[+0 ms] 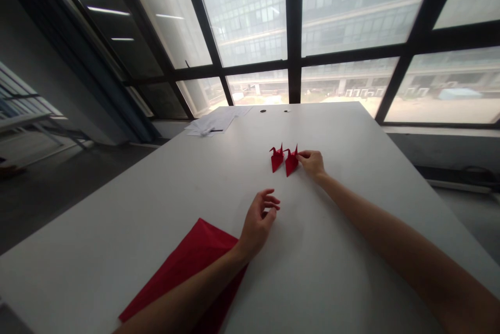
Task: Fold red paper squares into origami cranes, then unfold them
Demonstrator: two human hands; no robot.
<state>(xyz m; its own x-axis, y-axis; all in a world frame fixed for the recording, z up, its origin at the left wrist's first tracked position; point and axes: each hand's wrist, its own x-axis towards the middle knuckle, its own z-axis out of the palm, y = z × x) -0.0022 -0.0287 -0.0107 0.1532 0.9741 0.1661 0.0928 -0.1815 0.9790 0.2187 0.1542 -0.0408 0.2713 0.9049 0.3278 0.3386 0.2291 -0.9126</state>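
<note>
Two red origami cranes stand side by side on the white table. My right hand (312, 162) pinches the edge of the right paper crane (291, 162) between thumb and fingertips. Just left of it is the other paper crane (277, 160), which neither hand touches. Nearer to me, my left hand (261, 217) hovers over or rests on the table, its fingers loosely curled and apart, with nothing in them. A red sheet of paper (183, 256) lies under my left forearm, which hides part of it.
The white table (336, 250) reaches to a large framed window (253, 16). Loose white papers (213, 121) with a dark pen (216, 130) lie at its far left. Two round holes (263, 111) sit near the back edge. A dark curtain (89, 63) hangs at left.
</note>
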